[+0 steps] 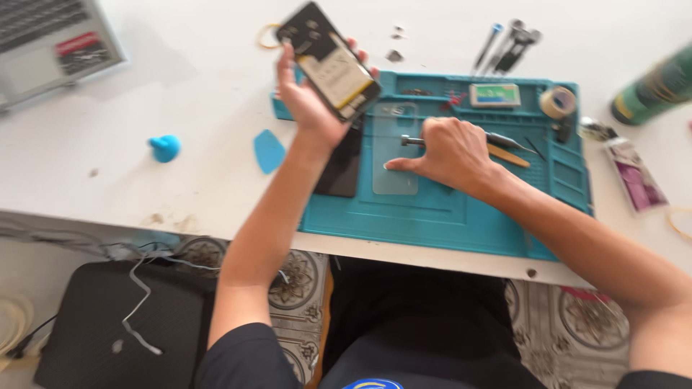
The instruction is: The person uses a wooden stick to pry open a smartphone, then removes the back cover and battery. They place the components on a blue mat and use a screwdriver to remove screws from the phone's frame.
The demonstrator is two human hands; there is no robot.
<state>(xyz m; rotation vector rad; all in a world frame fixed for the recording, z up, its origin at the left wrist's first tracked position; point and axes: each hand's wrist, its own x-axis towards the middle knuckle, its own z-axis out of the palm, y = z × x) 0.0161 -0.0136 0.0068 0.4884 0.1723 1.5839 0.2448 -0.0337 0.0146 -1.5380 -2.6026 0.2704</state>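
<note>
Nearest, the right hand (450, 151) rests on the teal mat (432, 216), fingers curled around a screwdriver (413, 141); the left hand (310, 101) grips an opened phone (329, 61) aloft

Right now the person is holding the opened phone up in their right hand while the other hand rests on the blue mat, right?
Not quite. The head view shows the opened phone held up in the left hand. It is the right hand that rests on the blue mat, gripping a thin tool.
</note>
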